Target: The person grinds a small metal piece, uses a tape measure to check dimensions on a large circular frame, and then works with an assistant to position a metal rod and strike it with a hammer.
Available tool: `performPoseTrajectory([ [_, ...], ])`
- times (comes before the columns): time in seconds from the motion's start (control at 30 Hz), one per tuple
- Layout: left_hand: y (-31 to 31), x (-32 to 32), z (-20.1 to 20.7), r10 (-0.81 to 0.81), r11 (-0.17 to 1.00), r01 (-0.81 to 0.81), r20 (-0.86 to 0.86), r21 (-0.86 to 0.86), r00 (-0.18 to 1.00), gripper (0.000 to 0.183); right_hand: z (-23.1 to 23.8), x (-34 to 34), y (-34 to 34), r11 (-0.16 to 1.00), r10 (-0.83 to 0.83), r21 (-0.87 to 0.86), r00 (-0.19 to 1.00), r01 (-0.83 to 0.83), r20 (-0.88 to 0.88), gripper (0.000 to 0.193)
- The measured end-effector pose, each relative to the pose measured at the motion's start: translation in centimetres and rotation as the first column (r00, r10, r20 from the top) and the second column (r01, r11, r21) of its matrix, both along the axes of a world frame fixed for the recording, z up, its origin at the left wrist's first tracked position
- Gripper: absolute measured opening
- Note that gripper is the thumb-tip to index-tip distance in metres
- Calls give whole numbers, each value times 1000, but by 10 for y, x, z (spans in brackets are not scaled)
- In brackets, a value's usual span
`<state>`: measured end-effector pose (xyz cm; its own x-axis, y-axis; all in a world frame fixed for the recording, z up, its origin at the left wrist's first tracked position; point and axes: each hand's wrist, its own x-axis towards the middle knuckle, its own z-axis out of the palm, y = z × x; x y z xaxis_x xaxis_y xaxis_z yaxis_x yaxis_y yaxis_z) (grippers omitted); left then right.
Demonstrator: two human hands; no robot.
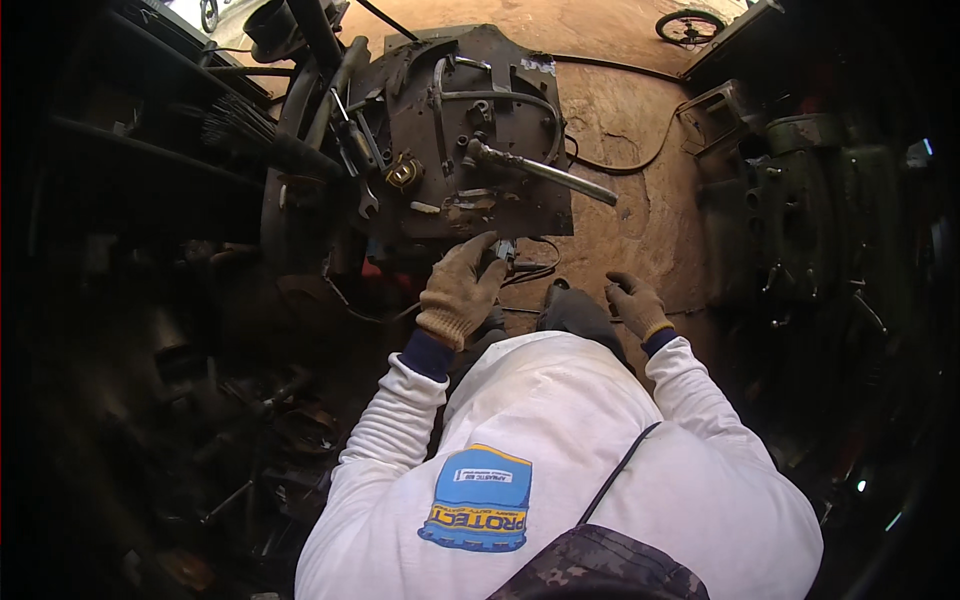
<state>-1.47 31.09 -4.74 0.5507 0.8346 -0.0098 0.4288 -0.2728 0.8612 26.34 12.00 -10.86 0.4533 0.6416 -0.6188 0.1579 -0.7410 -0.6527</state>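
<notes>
My left hand (463,287), in a brown work glove, is at the front edge of the dark metal worktable (540,215). Its thumb and forefinger are apart, close beside a small grey-blue part (506,250) with a dark cable. Whether they touch it is hard to see, and the other fingers are partly hidden. My right hand (637,303), gloved too, hangs by my right knee with fingers loosely bent and nothing visible in it. On the table lie a metal bar (550,175), a wrench (368,198), a tape measure (404,172) and a bent tube (500,97).
Dark machinery (800,210) stands to the right, by a metal frame (715,118). A cable (640,165) crosses the brown floor (620,120). Bundled rods (240,125) are at the left, and scrap metal (290,420) fills the dim lower left. A wheel (690,27) shows far off.
</notes>
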Motion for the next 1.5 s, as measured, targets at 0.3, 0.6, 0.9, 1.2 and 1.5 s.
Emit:
performPoseTrajectory([
  [0.3, 18, 45, 9, 369, 929, -361, -132, 79, 920, 27, 14, 107, 174, 854, 124, 510, 992, -106, -2, 32],
  [0.6, -15, 145, 26, 608, 688, -685, -326, -239, 724, 29, 64, 113, 245, 258, 963, 195, 235, -946, -136, 41],
  [0.9, -1, 200, 41, 588, 632, -662, -307, -403, 748, 39, 86, 101, 265, 133, 980, 82, 119, -988, -160, 40],
  [1.2, -18, 165, 23, 598, 714, -624, -188, -316, 779, 41, 81, 119, 264, 438, 847, 351, 511, -828, 149, 29],
  [1.5, -53, 119, 5, 611, 745, -639, -191, -191, 768, 41, 67, 114, 259, 543, 769, 332, 615, -772, 173, 27],
])
